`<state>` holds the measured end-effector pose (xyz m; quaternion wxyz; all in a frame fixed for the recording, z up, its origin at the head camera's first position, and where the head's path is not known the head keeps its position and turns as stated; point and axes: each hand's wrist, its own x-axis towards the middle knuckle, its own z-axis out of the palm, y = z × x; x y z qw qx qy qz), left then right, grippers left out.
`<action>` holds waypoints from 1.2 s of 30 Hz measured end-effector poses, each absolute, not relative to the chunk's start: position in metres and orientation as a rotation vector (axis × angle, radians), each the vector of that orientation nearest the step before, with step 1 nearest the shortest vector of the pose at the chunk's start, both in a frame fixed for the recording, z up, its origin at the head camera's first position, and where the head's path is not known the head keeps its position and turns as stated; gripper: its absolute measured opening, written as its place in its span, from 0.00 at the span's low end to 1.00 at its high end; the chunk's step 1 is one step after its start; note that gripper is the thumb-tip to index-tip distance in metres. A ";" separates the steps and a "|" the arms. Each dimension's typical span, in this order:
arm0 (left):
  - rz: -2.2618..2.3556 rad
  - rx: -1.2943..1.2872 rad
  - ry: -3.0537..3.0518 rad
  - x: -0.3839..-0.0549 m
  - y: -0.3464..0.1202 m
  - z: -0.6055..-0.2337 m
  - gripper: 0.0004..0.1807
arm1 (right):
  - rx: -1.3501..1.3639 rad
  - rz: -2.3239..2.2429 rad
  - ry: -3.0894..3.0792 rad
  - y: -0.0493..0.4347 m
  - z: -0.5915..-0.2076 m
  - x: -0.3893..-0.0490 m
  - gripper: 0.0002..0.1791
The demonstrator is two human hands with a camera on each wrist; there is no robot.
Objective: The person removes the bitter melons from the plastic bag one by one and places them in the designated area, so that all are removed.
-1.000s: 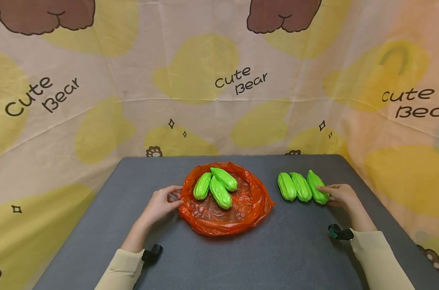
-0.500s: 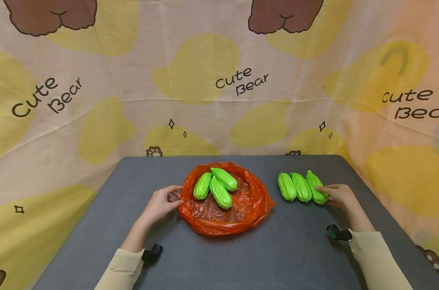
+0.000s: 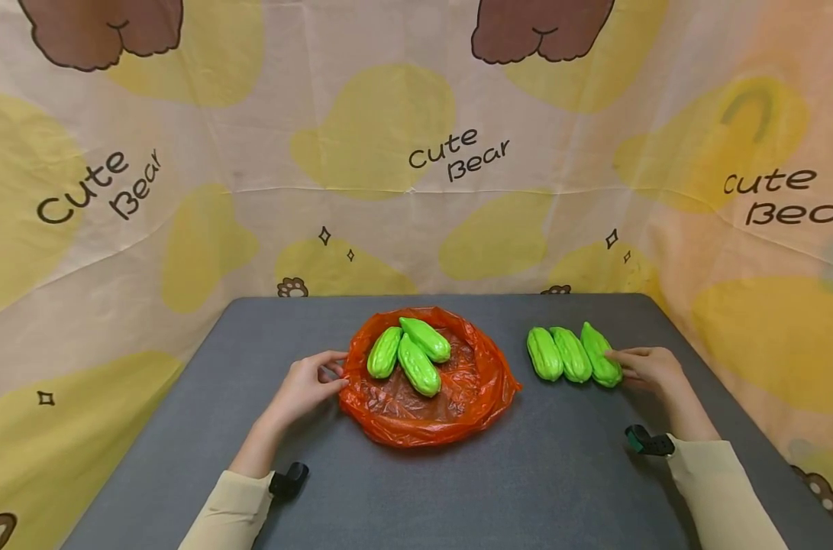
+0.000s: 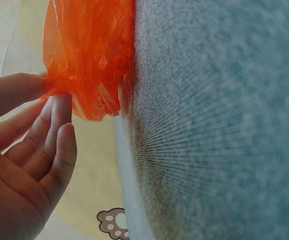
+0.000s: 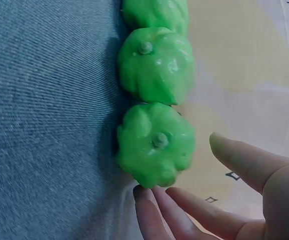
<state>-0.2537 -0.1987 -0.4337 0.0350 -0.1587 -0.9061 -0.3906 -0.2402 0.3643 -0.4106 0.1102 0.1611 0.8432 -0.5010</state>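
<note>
A red-orange plastic bag [image 3: 457,420] lies with its mouth spread wide and its edge rolled down; three bright green bitter melons [image 3: 418,365] rest inside. My left hand [image 3: 308,388] pinches the bag's left rim between thumb and fingers, as the left wrist view shows on the crumpled plastic [image 4: 92,65]. To the right of the bag, three more bitter melons stand side by side in a row. At the rightmost bitter melon [image 3: 600,359] is my right hand [image 3: 657,370]. In the right wrist view its fingertips meet that melon's side [image 5: 147,160], while the thumb [image 5: 244,160] stands apart.
The dark grey table [image 3: 471,496] carries the bag and the row. A printed cloth [image 3: 361,137] hangs as a wall behind and along both sides. The other two bitter melons [image 3: 556,355] of the row lie against each other, left of the rightmost one.
The rightmost bitter melon has shifted very slightly left toward its neighbours. My right hand's fingers have drawn back a little from over it. My left hand and the bag stay put.
</note>
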 end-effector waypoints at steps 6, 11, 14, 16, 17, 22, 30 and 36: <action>-1.202 -0.485 -2.787 -0.254 -0.199 -0.433 0.23 | 0.462 -1.524 2.496 0.368 -0.405 -0.236 0.43; -1.195 -0.489 -2.790 -0.254 -0.199 -0.434 0.23 | 0.445 -1.507 2.507 0.368 -0.401 -0.235 0.46; -1.189 -0.491 -2.791 -0.255 -0.200 -0.434 0.23 | 0.438 -1.473 2.525 0.366 -0.397 -0.234 0.49; -1.186 -0.493 -2.791 -0.255 -0.200 -0.434 0.23 | 0.422 -1.448 2.541 0.364 -0.394 -0.234 0.49; -1.186 -0.494 -2.791 -0.255 -0.200 -0.435 0.23 | 0.412 -1.442 2.542 0.363 -0.392 -0.234 0.49; -1.188 -0.500 -2.791 -0.255 -0.200 -0.435 0.23 | 0.374 -1.413 2.574 0.355 -0.381 -0.232 0.50; -1.193 -0.496 -2.786 -0.254 -0.199 -0.434 0.23 | 0.284 -1.429 2.637 0.333 -0.369 -0.232 0.47; -1.184 -0.498 -2.788 -0.255 -0.199 -0.436 0.23 | 0.228 -1.509 2.590 0.314 -0.365 -0.238 0.47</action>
